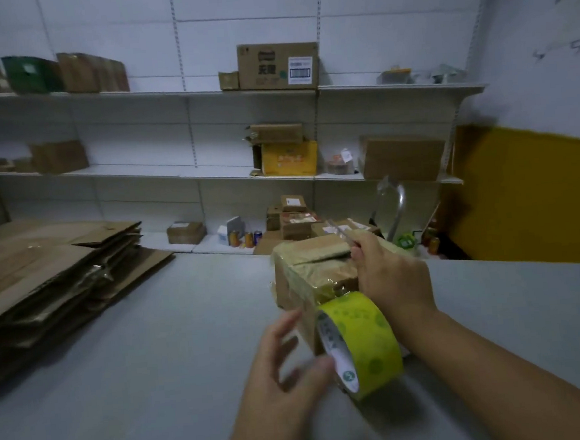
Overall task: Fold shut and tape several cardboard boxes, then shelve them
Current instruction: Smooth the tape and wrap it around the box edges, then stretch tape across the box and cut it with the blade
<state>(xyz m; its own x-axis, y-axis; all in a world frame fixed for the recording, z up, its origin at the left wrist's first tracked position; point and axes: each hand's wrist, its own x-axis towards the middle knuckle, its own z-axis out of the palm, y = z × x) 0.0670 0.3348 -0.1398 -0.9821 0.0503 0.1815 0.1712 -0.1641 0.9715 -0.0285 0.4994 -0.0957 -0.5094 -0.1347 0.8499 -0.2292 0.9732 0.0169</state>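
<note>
- Taped cardboard box stands on the desk.
- Right hand pinches a thin metal tool at the box's top.
- Left hand is blurred, thumb against the yellow tape roll; its grip cannot be told.
- The roll's green print is unreadable.

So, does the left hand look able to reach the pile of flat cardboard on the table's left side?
Probably yes: only bare table lies between the left hand and the flat cardboard pile. The hand is at the tape roll, so it would leave that first.
</note>
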